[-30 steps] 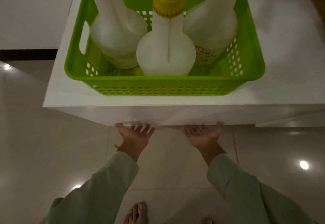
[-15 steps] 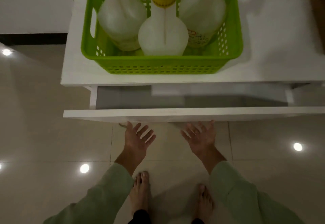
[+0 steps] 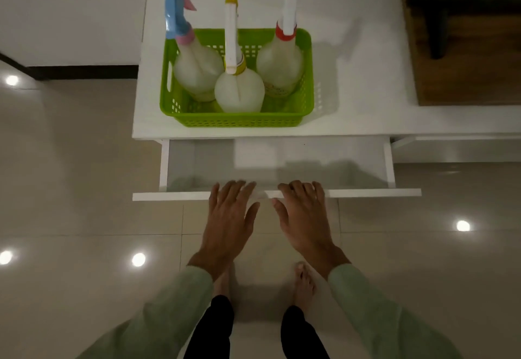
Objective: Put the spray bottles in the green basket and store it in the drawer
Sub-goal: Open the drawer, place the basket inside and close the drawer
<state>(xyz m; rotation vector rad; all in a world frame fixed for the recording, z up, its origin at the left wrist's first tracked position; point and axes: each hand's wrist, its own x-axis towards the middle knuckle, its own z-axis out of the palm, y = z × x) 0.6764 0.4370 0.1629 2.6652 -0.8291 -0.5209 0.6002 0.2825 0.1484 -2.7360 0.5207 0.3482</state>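
From the head camera, three spray bottles [image 3: 239, 90] are standing upright in the green basket [image 3: 236, 119], which is sitting on the white cabinet top [image 3: 352, 76]. Below it the drawer [image 3: 276, 192] is standing open. The left hand [image 3: 229, 217] and right hand [image 3: 304, 215] are hovering palm-down over its front edge, fingers spread wide, holding nothing.

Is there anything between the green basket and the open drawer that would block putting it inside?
Nothing visible blocks it. The green basket stands on the white cabinet top, directly above the open drawer, whose visible inside holds nothing. Only the left hand and right hand lie over its front panel, holding nothing.
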